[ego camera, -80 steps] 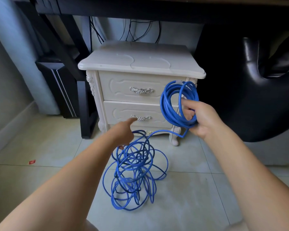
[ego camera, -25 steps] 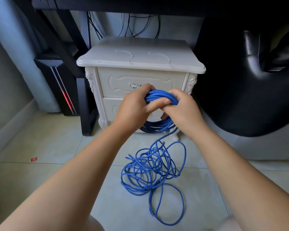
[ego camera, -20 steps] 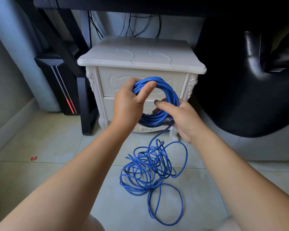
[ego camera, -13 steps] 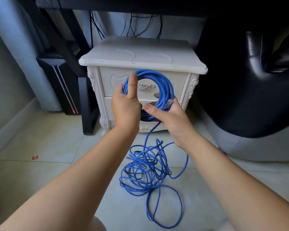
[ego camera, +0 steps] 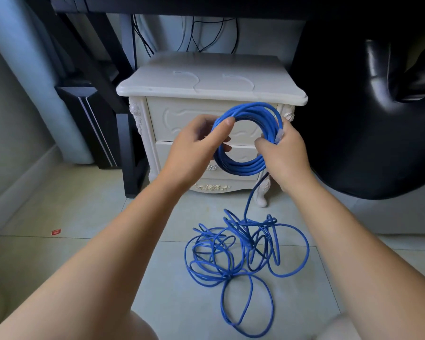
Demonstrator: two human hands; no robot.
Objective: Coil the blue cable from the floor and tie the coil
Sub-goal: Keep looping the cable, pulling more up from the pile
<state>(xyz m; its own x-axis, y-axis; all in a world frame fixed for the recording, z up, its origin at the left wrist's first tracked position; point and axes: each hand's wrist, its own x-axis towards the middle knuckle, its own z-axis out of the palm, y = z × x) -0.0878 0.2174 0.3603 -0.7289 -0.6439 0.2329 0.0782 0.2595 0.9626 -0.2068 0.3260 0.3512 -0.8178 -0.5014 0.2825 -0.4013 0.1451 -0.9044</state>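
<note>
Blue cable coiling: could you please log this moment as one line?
step: coiling; left hand: grips coil; right hand: grips coil; floor: loose cable; tie: none

**Tiled room corner beneath a dark desk**

A cream-white nightstand (ego camera: 211,87) with two carved drawers and curved legs stood on a pale tiled floor (ego camera: 84,204), tucked under a black desk (ego camera: 206,6). Thin black wires (ego camera: 206,33) hung down the wall behind it. To its left, a black desk leg (ego camera: 129,155) stood just beside a dark computer tower (ego camera: 84,114). A grey wall (ego camera: 8,114) with a light skirting board (ego camera: 22,177) ran along the left side. A small red scrap (ego camera: 56,232) lay on the tiles. A large, glossy black leather seat (ego camera: 366,119) bulged on the right. Soft daylight fell on the nightstand's top.
</note>
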